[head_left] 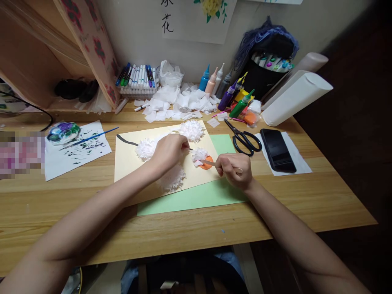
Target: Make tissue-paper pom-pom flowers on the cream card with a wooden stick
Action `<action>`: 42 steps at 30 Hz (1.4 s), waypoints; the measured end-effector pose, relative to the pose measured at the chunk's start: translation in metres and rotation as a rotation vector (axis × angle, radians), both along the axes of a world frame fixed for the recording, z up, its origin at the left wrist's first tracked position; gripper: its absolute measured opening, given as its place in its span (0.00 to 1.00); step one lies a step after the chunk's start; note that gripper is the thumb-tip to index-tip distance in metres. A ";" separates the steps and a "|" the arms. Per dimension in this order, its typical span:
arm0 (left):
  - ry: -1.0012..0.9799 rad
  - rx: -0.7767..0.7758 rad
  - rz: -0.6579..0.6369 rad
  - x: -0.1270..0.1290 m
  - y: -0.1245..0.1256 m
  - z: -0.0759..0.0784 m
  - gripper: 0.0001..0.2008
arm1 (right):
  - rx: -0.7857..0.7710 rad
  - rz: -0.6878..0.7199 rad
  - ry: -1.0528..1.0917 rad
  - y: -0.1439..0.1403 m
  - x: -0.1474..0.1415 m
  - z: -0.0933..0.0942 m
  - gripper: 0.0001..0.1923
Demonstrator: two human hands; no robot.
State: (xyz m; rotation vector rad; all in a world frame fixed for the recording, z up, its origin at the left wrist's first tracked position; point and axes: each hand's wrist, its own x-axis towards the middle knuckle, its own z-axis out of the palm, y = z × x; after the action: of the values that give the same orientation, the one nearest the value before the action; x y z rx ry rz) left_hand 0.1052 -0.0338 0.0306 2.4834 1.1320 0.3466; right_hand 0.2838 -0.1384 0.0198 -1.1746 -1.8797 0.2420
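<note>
My right hand (pixel 234 169) grips a flat wooden craft stick (pixel 211 163). The stick's tip is at an orange disc (pixel 208 163), whose left part is covered by ruffled white paper pieces. My left hand (pixel 171 151) is closed in a pinch just left of that disc. A thin dark tip shows beside its fingers; I cannot make out whether it is held. Both hands are over a cream sheet (pixel 128 163), which bears fluffy white paper flowers (pixel 191 130) and a dark painted stem (pixel 125 140). My left wrist and hand partly hide the flowers.
Under the cream sheet lies green paper (pixel 196 198). White paper scraps (pixel 177 102) are heaped behind, near markers (pixel 141 76) and paint bottles (pixel 240 105). Black scissors (pixel 245 139) and a phone (pixel 278 150) lie right. A paintbrush (pixel 92 136) rests on stained paper at left.
</note>
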 end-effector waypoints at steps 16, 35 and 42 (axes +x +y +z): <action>0.022 -0.045 -0.024 -0.002 0.004 -0.008 0.10 | 0.061 -0.034 0.073 -0.003 -0.005 0.000 0.28; 0.031 -0.046 -0.028 -0.002 0.006 -0.009 0.10 | 0.142 0.112 -0.043 -0.007 -0.008 0.003 0.26; 0.048 -0.050 -0.014 -0.001 0.005 -0.009 0.11 | 0.210 0.093 -0.197 -0.002 -0.011 -0.005 0.22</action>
State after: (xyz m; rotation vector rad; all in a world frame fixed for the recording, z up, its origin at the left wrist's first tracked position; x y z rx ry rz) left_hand 0.1038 -0.0289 0.0219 2.4667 1.1278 0.2525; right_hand 0.2727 -0.1403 0.0149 -0.9989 -2.0771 -0.0226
